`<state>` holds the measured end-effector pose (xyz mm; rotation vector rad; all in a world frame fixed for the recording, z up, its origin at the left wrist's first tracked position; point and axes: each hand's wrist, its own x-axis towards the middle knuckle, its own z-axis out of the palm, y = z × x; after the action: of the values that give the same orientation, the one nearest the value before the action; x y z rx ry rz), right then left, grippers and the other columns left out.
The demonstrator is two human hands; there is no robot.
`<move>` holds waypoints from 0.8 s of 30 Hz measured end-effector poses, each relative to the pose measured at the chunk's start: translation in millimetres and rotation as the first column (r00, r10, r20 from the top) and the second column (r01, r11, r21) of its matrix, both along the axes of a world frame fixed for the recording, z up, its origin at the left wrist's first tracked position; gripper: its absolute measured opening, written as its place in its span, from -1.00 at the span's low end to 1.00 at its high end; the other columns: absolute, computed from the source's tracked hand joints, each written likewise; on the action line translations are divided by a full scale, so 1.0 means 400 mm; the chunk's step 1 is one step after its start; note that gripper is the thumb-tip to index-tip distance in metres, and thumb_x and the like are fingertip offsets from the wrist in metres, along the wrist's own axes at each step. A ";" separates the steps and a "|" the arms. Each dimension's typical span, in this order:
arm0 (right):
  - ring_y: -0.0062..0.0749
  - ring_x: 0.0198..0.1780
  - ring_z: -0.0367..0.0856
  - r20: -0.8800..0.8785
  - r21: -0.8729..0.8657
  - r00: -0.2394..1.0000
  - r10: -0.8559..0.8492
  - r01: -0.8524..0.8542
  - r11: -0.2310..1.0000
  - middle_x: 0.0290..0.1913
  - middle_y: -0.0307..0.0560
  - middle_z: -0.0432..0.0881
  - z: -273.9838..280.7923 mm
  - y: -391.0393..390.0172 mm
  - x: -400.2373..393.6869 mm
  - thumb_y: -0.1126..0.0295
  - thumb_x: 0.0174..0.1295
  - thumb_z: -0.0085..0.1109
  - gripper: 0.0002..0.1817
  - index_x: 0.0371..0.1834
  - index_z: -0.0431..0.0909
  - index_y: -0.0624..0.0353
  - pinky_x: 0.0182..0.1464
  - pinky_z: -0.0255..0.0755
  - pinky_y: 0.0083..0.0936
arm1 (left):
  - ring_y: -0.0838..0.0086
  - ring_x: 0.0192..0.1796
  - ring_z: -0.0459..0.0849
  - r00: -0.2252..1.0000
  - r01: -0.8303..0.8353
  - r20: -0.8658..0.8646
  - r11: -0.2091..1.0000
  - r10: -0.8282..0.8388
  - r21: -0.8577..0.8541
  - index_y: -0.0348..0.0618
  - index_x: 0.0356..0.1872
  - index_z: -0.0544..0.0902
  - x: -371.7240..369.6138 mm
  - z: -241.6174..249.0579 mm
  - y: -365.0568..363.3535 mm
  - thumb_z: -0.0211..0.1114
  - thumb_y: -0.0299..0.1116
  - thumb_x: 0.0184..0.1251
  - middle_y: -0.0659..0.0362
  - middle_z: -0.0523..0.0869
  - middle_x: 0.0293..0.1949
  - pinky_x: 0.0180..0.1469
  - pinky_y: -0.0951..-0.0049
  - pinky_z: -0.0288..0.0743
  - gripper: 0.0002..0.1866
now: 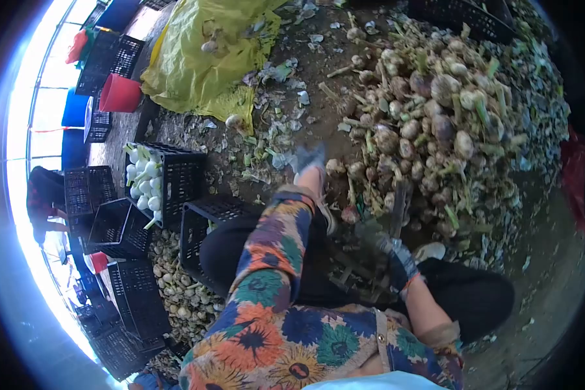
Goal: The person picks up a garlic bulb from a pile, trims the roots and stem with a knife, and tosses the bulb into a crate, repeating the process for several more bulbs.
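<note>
My left hand (311,158), in a greyish glove and smeared by motion, is stretched forward over the littered ground at the left edge of a large pile of onion-like bulbs (429,123). Whether it holds anything is too blurred to tell. My right hand (398,257), in a dark and grey glove, is low by my right knee, its fingers curled beside a dark upright bar (400,208). What lies in its fingers is hidden. Dry roots and stalks cling to many bulbs in the pile.
A black crate (182,179) holds peeled white bulbs (151,179). Another black crate (192,244) stands beside my left knee. More bulbs (182,289) lie behind it. A yellow sheet (201,58), a red bucket (120,93) and stacked crates are further out. Another person (44,198) is at far left.
</note>
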<state>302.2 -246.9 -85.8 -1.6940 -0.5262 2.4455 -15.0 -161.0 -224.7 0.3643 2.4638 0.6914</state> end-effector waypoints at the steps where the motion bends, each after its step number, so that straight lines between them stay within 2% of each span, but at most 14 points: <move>1: -0.56 -0.37 0.50 0.010 -0.009 0.999 0.035 -0.035 0.999 -0.45 -0.32 0.55 -0.011 0.003 -0.002 0.23 0.12 0.21 -0.82 -0.40 0.58 0.10 -0.32 0.38 -0.53 | 0.05 0.11 0.51 0.978 0.135 -0.125 0.964 -0.167 -0.230 -0.31 0.22 0.29 0.044 0.018 -0.024 0.22 0.15 0.06 -0.12 0.48 0.13 0.09 0.23 0.38 -0.17; 3: -0.56 -0.50 0.45 0.043 0.113 0.993 0.107 -0.111 0.987 -0.50 -0.30 0.50 -0.014 0.006 -0.020 0.23 0.11 0.19 -0.82 -0.37 0.55 0.09 -0.47 0.36 -0.53 | -0.01 0.13 0.49 0.997 0.019 0.079 0.943 0.008 -0.333 -0.33 0.20 0.31 0.080 -0.008 -0.032 0.28 0.19 -0.03 -0.16 0.47 0.14 0.09 0.21 0.39 -0.11; 5: -0.56 -0.56 0.42 0.085 0.275 0.974 0.210 -0.226 0.935 -0.54 -0.29 0.47 -0.030 0.004 -0.021 0.23 0.10 0.19 -0.82 -0.39 0.53 0.09 -0.56 0.34 -0.53 | 0.02 0.19 0.43 0.984 0.110 0.174 0.906 -0.040 -0.409 -0.27 0.24 0.27 0.102 -0.015 -0.050 0.32 0.19 -0.10 -0.18 0.43 0.17 0.19 0.20 0.30 -0.05; 7: -0.56 -0.57 0.40 0.142 0.472 0.931 0.335 -0.361 0.804 -0.57 -0.29 0.44 -0.063 0.000 -0.017 0.22 0.10 0.20 -0.80 -0.46 0.52 0.11 -0.57 0.31 -0.52 | 0.04 0.21 0.43 0.954 0.227 0.277 0.875 -0.112 -0.427 -0.24 0.25 0.26 0.107 -0.040 -0.057 0.35 0.17 -0.14 -0.18 0.44 0.16 0.22 0.19 0.29 -0.05; 8: -0.55 -0.56 0.41 0.104 0.203 0.968 0.229 -0.246 0.948 -0.59 -0.28 0.44 -0.052 0.002 -0.021 0.22 0.11 0.19 -0.78 -0.48 0.54 0.15 -0.53 0.31 -0.52 | 0.05 0.19 0.45 0.930 0.296 0.330 0.864 -0.162 -0.408 -0.24 0.24 0.28 0.101 -0.090 -0.069 0.35 0.15 -0.13 -0.17 0.46 0.13 0.19 0.20 0.32 -0.07; 9: -0.54 -0.55 0.41 0.112 0.212 0.962 0.247 -0.266 0.940 -0.58 -0.28 0.45 -0.054 0.001 -0.021 0.22 0.12 0.19 -0.78 -0.48 0.55 0.15 -0.52 0.32 -0.53 | 0.06 0.17 0.48 0.900 0.364 0.380 0.848 -0.213 -0.386 -0.24 0.22 0.29 0.104 -0.098 -0.076 0.35 0.13 -0.12 -0.17 0.49 0.11 0.17 0.21 0.35 -0.09; 10: -0.54 -0.55 0.42 0.119 0.226 0.957 0.265 -0.286 0.931 -0.57 -0.28 0.46 -0.054 0.003 -0.021 0.22 0.12 0.18 -0.78 -0.47 0.56 0.16 -0.50 0.32 -0.53 | 0.05 0.10 0.54 0.915 0.342 0.334 0.872 -0.224 -0.351 -0.22 0.16 0.33 0.118 -0.103 -0.086 0.35 0.10 -0.12 -0.14 0.55 0.03 0.07 0.19 0.43 -0.17; 13: -0.52 -0.53 0.45 0.165 0.316 0.936 0.312 -0.350 0.882 -0.56 -0.25 0.49 -0.026 0.022 -0.028 0.24 0.11 0.18 -0.78 -0.44 0.58 0.19 -0.46 0.34 -0.49 | 0.10 0.04 0.57 0.916 0.359 0.292 0.887 -0.275 -0.289 -0.21 0.13 0.36 0.130 -0.090 -0.090 0.36 0.05 -0.10 -0.10 0.58 -0.03 0.01 0.23 0.45 -0.22; 14: -0.51 -0.52 0.46 0.183 0.352 0.928 0.326 -0.371 0.859 -0.55 -0.24 0.51 -0.012 0.025 -0.033 0.24 0.11 0.19 -0.77 -0.43 0.58 0.20 -0.44 0.35 -0.47 | 0.19 -0.03 0.59 0.929 0.293 0.287 0.937 -0.232 -0.192 -0.19 0.13 0.32 0.139 -0.078 -0.094 0.40 -0.08 -0.08 -0.04 0.58 -0.09 -0.05 0.28 0.46 -0.26; 15: -0.46 -0.50 0.49 0.225 0.502 0.905 0.362 -0.426 0.752 -0.54 -0.20 0.53 -0.025 0.020 -0.028 0.24 0.10 0.19 -0.77 -0.42 0.59 0.21 -0.42 0.37 -0.44 | 0.22 -0.07 0.60 0.950 0.240 0.229 0.966 -0.212 -0.100 -0.19 0.08 0.32 0.147 -0.065 -0.093 0.41 -0.11 -0.09 -0.01 0.58 -0.12 -0.08 0.28 0.46 -0.29; 17: -0.36 -0.46 0.55 0.339 0.733 0.856 0.390 -0.500 0.461 -0.51 -0.12 0.58 -0.095 0.001 0.002 0.24 0.07 0.20 -0.76 -0.40 0.59 0.22 -0.38 0.40 -0.38 | 0.28 -0.14 0.61 0.977 0.152 0.132 0.983 -0.165 0.103 -0.19 -0.01 0.32 0.171 -0.035 -0.073 0.44 -0.17 -0.09 0.04 0.59 -0.19 -0.15 0.30 0.46 -0.35; 18: -0.15 -0.33 0.60 0.584 0.809 0.759 0.290 -0.572 -0.132 -0.41 0.03 0.63 -0.119 0.009 0.012 0.23 0.07 0.20 -0.74 -0.37 0.59 0.23 -0.28 0.43 -0.30 | 0.25 -0.05 0.58 0.961 0.212 0.158 0.971 -0.229 0.114 -0.18 0.16 0.21 0.157 -0.038 -0.059 0.46 -0.25 -0.12 0.01 0.57 -0.10 -0.06 0.31 0.46 -0.20; 21: -0.03 -0.31 0.57 0.661 0.615 0.668 0.342 -0.743 0.263 -0.45 0.07 0.58 0.029 0.074 -0.015 0.21 0.09 0.14 -0.80 -0.33 0.61 0.06 -0.27 0.42 -0.21 | 0.38 -0.08 0.56 0.932 0.274 0.149 0.912 -0.330 0.305 -0.18 0.04 0.28 0.192 0.103 0.014 0.44 -0.36 -0.03 0.07 0.55 -0.09 -0.08 0.34 0.48 -0.38; 24: 0.01 -0.35 0.57 0.722 0.651 0.681 0.118 -0.728 0.216 -0.44 0.10 0.59 0.064 0.093 0.012 0.15 -0.01 0.22 -0.70 -0.28 0.59 0.08 -0.30 0.43 -0.19 | 0.43 -0.03 0.53 0.842 0.266 0.232 0.749 -0.487 0.607 -0.20 0.08 0.27 0.234 0.270 0.031 0.47 -0.40 -0.05 0.12 0.54 -0.06 0.00 0.38 0.46 -0.33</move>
<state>307.1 -209.7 -60.4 -1.6419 -2.2652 1.0721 78.5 -148.6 -116.6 0.8497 1.6988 1.1649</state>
